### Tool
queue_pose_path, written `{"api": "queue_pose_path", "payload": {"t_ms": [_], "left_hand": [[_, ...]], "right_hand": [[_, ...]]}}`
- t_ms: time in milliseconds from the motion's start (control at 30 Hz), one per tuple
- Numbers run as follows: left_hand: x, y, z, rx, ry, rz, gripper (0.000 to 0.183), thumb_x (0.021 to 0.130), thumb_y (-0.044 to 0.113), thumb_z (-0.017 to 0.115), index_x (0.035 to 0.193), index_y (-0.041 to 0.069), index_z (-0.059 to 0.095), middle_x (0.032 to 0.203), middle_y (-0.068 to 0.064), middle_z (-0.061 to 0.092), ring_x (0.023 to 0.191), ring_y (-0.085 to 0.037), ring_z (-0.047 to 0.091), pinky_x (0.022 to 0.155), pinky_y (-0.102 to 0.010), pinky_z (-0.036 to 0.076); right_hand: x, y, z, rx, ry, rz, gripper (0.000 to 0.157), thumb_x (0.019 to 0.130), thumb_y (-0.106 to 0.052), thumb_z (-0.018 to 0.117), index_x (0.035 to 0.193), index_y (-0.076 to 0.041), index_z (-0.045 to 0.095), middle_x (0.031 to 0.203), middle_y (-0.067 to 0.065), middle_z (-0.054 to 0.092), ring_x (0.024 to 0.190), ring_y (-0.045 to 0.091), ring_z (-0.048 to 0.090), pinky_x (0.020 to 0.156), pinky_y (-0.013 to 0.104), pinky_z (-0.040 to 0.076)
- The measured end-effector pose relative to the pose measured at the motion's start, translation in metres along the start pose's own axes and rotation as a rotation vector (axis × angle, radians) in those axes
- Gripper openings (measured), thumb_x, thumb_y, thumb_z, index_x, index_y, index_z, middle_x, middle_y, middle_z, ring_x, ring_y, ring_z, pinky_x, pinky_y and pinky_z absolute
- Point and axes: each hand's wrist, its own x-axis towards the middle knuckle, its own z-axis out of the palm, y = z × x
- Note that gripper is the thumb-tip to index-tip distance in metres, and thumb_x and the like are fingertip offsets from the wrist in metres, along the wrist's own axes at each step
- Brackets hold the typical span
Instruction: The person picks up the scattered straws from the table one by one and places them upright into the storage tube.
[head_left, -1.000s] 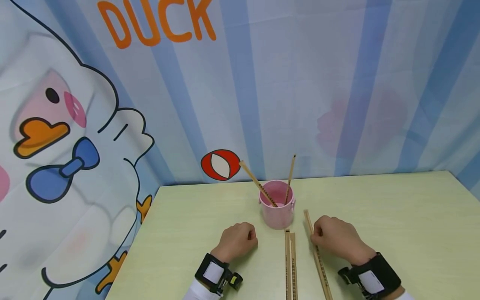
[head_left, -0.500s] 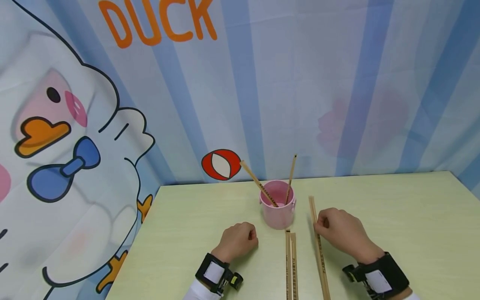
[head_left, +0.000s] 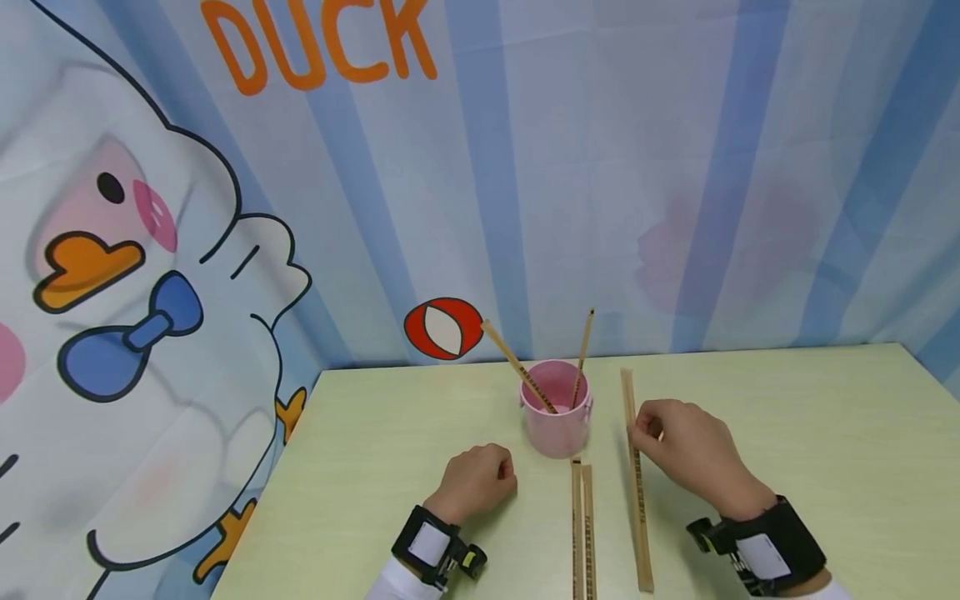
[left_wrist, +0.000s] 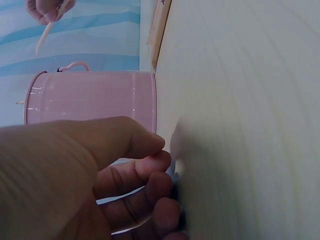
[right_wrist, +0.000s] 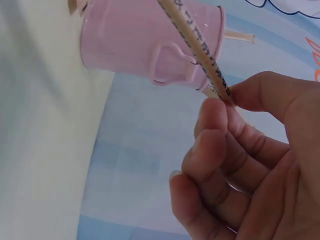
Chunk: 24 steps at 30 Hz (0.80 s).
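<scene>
My right hand [head_left: 693,442] pinches a long wooden chopstick [head_left: 639,508] with dark printed characters between thumb and fingertips. The chopstick [right_wrist: 192,42] slants across the pink bucket in the right wrist view. In the head view it points away from me, over the table's right of middle. My left hand [head_left: 476,482] rests on the table left of the bucket, fingers loosely curled, holding nothing. Between the hands lie two more chopsticks [head_left: 588,533] side by side. Beyond them stands the small pink bucket [head_left: 556,433], with two chopsticks [head_left: 517,364] leaning out of it in different directions.
The pale yellow table [head_left: 810,433] reaches back to a blue striped curtain [head_left: 585,167] with a duck print at the left. Both wrists wear black bands with cameras [head_left: 780,546]. The bucket's handle lug [right_wrist: 172,65] shows in the right wrist view.
My right hand has moved forward and slightly right with the chopstick, which now stands straighter and shows its near end. The left hand and the bucket have stayed in place.
</scene>
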Motion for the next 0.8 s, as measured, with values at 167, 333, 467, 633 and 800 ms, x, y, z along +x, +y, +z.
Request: {"api": "queue_pose_path", "payload": {"t_ms": [167,333,467,633,800], "left_hand": [[0.000,0.000,-0.001,0.001,-0.007,-0.004,0.015,0.081,0.021,0.060,0.066,0.020,0.054,0.060,0.009,0.048,0.055,-0.007,0.045,0.051,-0.027,0.036],[0.001,0.000,-0.001,-0.002,-0.016,-0.011,0.015,0.080,0.020,0.060,0.066,0.020,0.055,0.060,0.009,0.049,0.055,-0.008,0.045,0.051,-0.027,0.037],[0.001,0.000,0.001,-0.004,-0.023,-0.014,0.015,0.081,0.021,0.060,0.067,0.020,0.055,0.060,0.009,0.049,0.055,-0.008,0.045,0.051,-0.028,0.037],[0.000,0.001,0.000,-0.001,-0.012,-0.009,0.015,0.080,0.021,0.060,0.067,0.020,0.054,0.061,0.009,0.049,0.055,-0.008,0.045,0.051,-0.027,0.037],[0.000,0.002,-0.002,0.004,-0.003,-0.004,0.015,0.080,0.020,0.061,0.066,0.020,0.054,0.061,0.009,0.049,0.056,-0.008,0.045,0.051,-0.027,0.037]], "right_hand": [[0.008,-0.004,-0.013,-0.019,0.078,-0.040,0.017,0.087,-0.026,0.058,0.070,-0.021,0.058,0.062,-0.011,0.054,0.047,0.008,0.041,0.044,0.030,0.035],[0.014,-0.010,-0.027,-0.046,0.147,-0.070,0.017,0.087,-0.028,0.057,0.072,-0.021,0.060,0.063,-0.010,0.055,0.048,0.007,0.043,0.044,0.029,0.036],[0.019,-0.017,-0.039,-0.071,0.216,-0.105,0.017,0.088,-0.028,0.057,0.074,-0.019,0.061,0.063,-0.008,0.056,0.047,0.006,0.042,0.042,0.029,0.035],[0.026,-0.026,-0.052,-0.100,0.305,-0.167,0.015,0.088,-0.026,0.057,0.077,-0.018,0.062,0.062,-0.008,0.055,0.045,0.005,0.038,0.039,0.029,0.031],[0.035,-0.034,-0.061,-0.102,0.401,-0.217,0.014,0.087,-0.024,0.058,0.077,-0.016,0.061,0.060,-0.006,0.054,0.046,0.006,0.039,0.039,0.029,0.030]]}}
